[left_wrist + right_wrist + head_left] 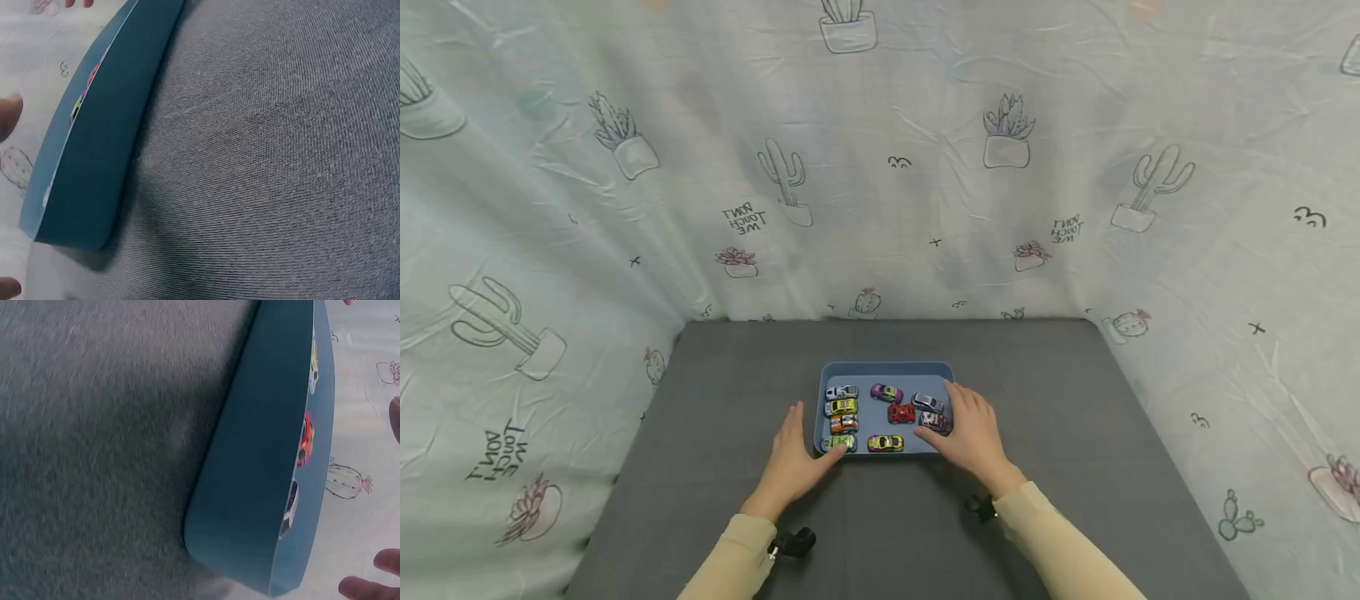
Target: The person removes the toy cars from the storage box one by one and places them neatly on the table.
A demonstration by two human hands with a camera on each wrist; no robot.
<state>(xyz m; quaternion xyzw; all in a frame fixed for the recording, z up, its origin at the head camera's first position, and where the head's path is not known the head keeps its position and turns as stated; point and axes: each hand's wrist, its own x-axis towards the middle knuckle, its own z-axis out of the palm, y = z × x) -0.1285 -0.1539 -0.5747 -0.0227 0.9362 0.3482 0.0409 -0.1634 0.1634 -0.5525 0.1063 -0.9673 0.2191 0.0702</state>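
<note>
A shallow blue tray (887, 367) holds several toy cars. White (842, 392), yellow (841, 407), orange (844, 423) and green (838, 442) cars stand stacked in a column along its left side. A purple car (887, 392), a red car (901, 413) and a yellow-black car (885, 443) sit around the middle; a silver car (927, 402) and a dark patterned car (935, 421) are at right. My left hand (793, 462) is beside the front left corner, fingers extended, thumb over the green car. My right hand (972, 432) spreads at the right wall, thumb overlapping the front right interior.
A grey cloth-covered table (752, 358) lies under the tray. Behind it and on both sides hangs a pale curtain (880, 200) printed with cacti. Dark wrist straps (795, 542) are worn at the ends of both sleeves (733, 554).
</note>
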